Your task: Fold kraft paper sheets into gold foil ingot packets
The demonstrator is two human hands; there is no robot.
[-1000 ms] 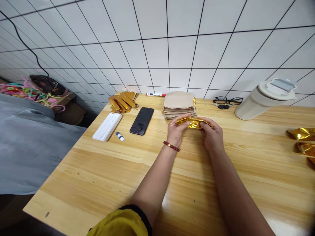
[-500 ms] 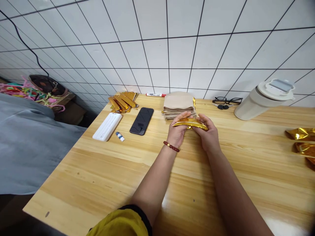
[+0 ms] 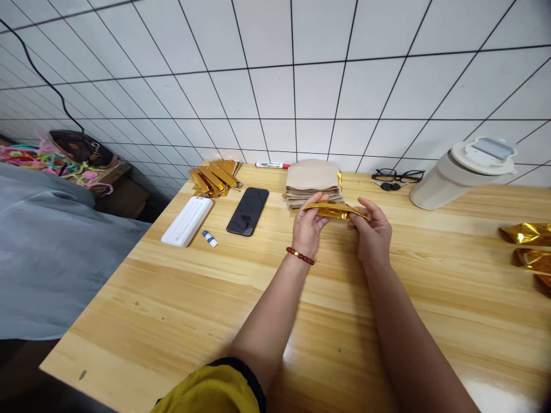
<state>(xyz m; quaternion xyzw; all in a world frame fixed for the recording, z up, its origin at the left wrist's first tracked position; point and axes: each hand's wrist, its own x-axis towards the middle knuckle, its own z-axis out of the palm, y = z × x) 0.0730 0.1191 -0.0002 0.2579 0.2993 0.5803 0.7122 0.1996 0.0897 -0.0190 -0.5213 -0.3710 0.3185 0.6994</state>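
Note:
Between my two hands a shiny gold foil piece [image 3: 333, 210], folded long and narrow, is held above the table. My left hand [image 3: 307, 228], with a dark red bead bracelet [image 3: 300, 256] at the wrist, grips its left end between thumb and fingers. On the other side my right hand [image 3: 373, 232] pinches the right end, thumb on the near face. Just behind the foil stands a stack of brown paper sheets [image 3: 313, 175], with a bit of gold foil showing at its right edge. My fingers hide part of the stack's front.
Left on the wooden table [image 3: 193, 310] lie folded gold strips [image 3: 217, 176], a white box [image 3: 187, 222], a small blue-white tube [image 3: 210, 238] and a phone [image 3: 248, 211]. A marker [image 3: 272, 165], glasses [image 3: 398, 175] and a tumbler [image 3: 460, 172] stand near the wall. Gold foil pieces [image 3: 527, 234] lie far right.
My right hand has shifted slightly right along the foil, its index finger lifted. The foil now looks narrower and slopes down to the right. The things on the table stay put.

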